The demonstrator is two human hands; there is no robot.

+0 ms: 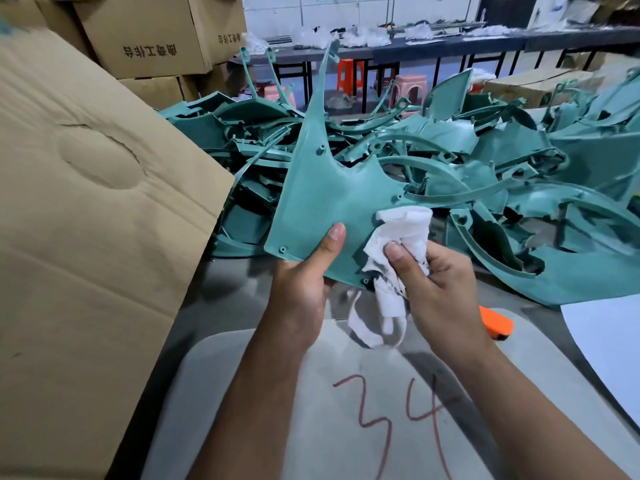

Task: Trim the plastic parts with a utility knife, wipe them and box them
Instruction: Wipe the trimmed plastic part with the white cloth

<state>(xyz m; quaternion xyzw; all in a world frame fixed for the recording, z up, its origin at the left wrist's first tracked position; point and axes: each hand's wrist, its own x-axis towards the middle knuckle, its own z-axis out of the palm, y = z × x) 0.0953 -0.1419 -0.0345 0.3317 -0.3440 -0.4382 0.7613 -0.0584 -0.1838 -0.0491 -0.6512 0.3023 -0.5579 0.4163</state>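
A teal plastic part (322,188), a curved panel with a long upward spike, stands upright above the table. My left hand (304,282) grips its lower edge, thumb pressed on the front face. My right hand (433,289) holds a crumpled white cloth (401,237) against the panel's lower right area; a strip of the cloth hangs down below. An orange utility knife (497,323) lies on the table behind my right wrist, partly hidden.
A heap of teal plastic parts (485,161) covers the table behind. A large cardboard box flap (86,202) leans at the left, with stacked boxes (149,32) behind it. A grey mat marked "34" (398,410) lies in front; white paper (609,341) at the right.
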